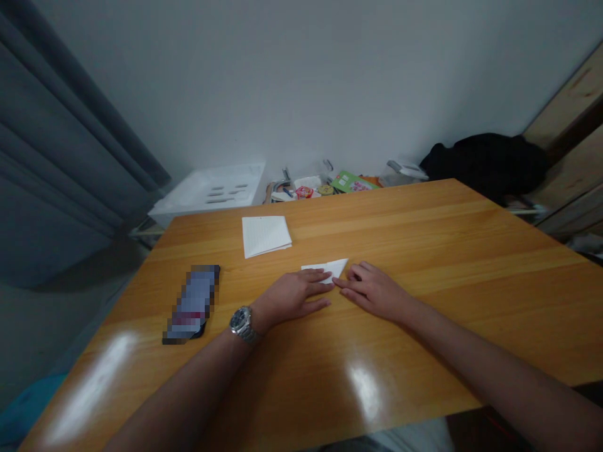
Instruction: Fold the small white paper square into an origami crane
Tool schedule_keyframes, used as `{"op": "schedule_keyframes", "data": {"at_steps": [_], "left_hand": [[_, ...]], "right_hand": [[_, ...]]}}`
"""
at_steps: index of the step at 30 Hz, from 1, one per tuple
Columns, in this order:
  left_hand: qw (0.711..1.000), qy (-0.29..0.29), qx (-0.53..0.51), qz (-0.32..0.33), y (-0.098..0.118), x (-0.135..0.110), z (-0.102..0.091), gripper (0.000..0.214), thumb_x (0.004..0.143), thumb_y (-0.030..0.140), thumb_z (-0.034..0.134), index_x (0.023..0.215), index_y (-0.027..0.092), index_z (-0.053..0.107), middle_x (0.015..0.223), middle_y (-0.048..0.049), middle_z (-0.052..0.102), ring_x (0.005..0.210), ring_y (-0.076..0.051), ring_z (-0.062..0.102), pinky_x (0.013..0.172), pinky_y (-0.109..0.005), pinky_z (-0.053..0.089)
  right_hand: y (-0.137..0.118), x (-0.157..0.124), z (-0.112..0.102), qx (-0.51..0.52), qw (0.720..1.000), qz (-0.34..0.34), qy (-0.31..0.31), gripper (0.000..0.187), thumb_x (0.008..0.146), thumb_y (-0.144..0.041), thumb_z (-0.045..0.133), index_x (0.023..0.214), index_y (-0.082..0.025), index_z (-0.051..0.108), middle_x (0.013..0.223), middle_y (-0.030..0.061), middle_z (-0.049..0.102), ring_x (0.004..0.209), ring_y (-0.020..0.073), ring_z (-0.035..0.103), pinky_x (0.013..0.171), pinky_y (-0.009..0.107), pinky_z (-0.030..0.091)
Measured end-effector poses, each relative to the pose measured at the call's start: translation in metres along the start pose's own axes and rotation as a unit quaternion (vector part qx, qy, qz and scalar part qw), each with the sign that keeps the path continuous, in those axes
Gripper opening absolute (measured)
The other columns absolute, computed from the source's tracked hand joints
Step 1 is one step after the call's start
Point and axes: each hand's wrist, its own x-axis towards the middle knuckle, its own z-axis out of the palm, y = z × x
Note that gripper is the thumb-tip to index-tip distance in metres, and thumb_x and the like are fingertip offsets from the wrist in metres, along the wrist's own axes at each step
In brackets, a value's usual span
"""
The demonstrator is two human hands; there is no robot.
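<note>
Folded paper (338, 267), white, one piece: located on the wooden table (438, 238), partly covered by the left hand, with a pointed corner turned to the far right. Surroundings were listed left to right. Tray (200, 182), white, shallow: set beyond the table's far edge; slots were seen in its base, and no contents could be made out. Phone (194, 304): laid on the table, screen obscured. Lined sheets (266, 235): stacked flat, apart from the folded paper. Left hand (301, 295), watch (241, 321) worn at the wrist: fingers extended over the paper, nothing clasped. Red packet (304, 192) and green packet (351, 181): placed among small articles behind the table. Right hand (370, 292): index fingertip set at the paper's near edge, others curled; a pinch could not be confirmed. Step, as judged: a fold was being flattened; firm pressure along the crease was called for next. Clear container (400, 174): contents not discernible.
</note>
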Motion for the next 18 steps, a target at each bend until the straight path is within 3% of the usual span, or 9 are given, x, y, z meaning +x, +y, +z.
{"op": "schedule_keyframes", "data": {"at_steps": [10,18], "left_hand": [[1.0,-0.002,0.011,-0.022,0.001,-0.002,0.002,0.045,0.099,0.05,0.048,0.135,0.027,0.061,0.149,-0.0057,0.052,0.135,-0.023,0.051,0.114,-0.038,0.042],[1.0,-0.007,0.015,-0.023,0.0,-0.002,0.003,0.044,0.099,0.05,0.048,0.134,0.026,0.062,0.149,-0.0054,0.052,0.135,-0.023,0.051,0.115,-0.038,0.041]], "right_hand": [[0.002,-0.001,-0.003,-0.03,0.999,0.009,-0.015,0.033,0.101,-0.04,0.048,0.126,-0.033,0.069,0.091,0.0073,0.059,0.091,0.0242,0.052,0.08,0.037,0.044],[0.026,-0.007,-0.006,-0.068,0.995,0.066,-0.01,0.036,0.102,-0.039,0.047,0.133,-0.033,0.064,0.092,0.0072,0.06,0.088,0.0238,0.053,0.08,0.037,0.044]]}}
